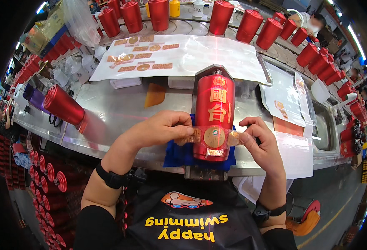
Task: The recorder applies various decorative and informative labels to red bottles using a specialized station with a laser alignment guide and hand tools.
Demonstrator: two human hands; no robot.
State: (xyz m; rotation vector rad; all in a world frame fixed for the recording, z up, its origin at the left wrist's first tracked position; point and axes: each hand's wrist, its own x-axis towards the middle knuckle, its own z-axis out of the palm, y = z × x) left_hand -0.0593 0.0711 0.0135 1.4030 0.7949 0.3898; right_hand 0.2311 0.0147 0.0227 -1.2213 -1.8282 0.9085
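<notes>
Label strip held across red bottle, frame centre.
Left hand [160,130] and right hand [263,143] each pinch an end of the gold label [214,137] against bottle [213,114] lying on blue cloth [177,155]; label sheet [179,56] above on worktop [116,110].

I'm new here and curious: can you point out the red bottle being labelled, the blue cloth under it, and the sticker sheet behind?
Red bottle [214,104]: head view, upper body.
Blue cloth [177,156]: head view, left part.
Sticker sheet [200,56]: head view, bare middle.

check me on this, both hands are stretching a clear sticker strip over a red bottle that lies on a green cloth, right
Not quite. The head view shows the cloth is blue, not green. The rest holds: the left hand and right hand stretch the clear sticker strip over the red bottle lying on it.
</notes>
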